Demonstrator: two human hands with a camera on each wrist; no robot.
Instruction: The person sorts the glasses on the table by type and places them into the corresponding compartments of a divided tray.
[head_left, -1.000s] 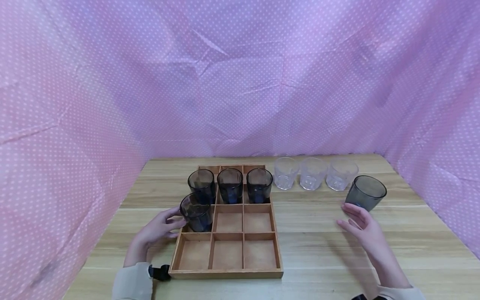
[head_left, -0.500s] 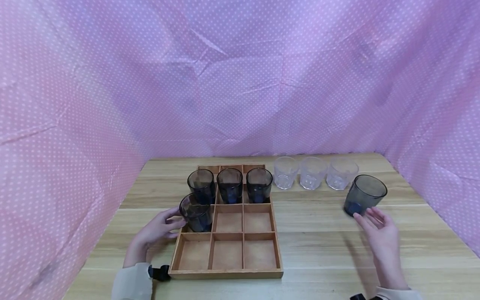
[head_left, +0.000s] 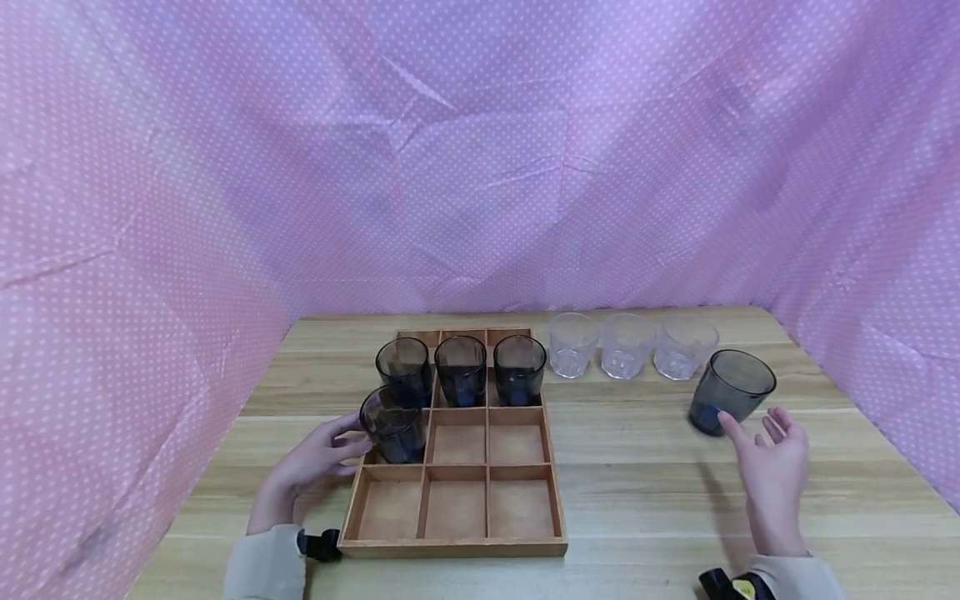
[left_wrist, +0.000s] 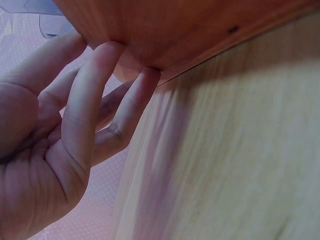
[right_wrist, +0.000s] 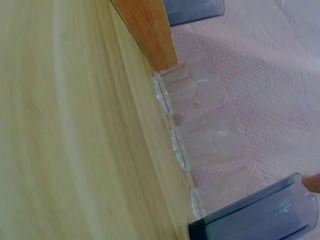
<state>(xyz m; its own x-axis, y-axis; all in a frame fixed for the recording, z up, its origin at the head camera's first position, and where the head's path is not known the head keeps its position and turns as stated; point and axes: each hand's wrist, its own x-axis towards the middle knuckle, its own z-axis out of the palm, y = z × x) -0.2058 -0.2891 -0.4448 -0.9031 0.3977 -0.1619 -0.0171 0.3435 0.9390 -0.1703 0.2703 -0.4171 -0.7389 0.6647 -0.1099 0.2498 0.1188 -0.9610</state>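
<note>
In the head view, my left hand [head_left: 322, 454] is at the left side of a wooden compartment tray [head_left: 454, 550]. The left wrist view shows its bent fingertips [left_wrist: 106, 52] against the tray's outer wall [left_wrist: 165, 30]. Close to that hand, a smoky dark glass [head_left: 393, 429] stands in a left compartment. Three more dark glasses [head_left: 461, 375] fill the row behind it. On the right, my right hand [head_left: 772, 475] is loosely spread just in front of another dark glass [head_left: 731, 387] on the table. One fingertip [right_wrist: 312, 183] appears at that glass's upper end in the right wrist view; contact is unclear.
Three clear glasses [head_left: 622, 346] stand in a row on the wooden table [head_left: 630, 492], behind and left of the right-hand dark glass. The tray's nearer compartments [head_left: 453, 504] hold nothing. A pink dotted cloth [head_left: 480, 167] hangs around the back and sides.
My right hand has shifted right and toward me, from the left of the dark glass to its front right. The left hand and the glasses stay nearly where they were.
</note>
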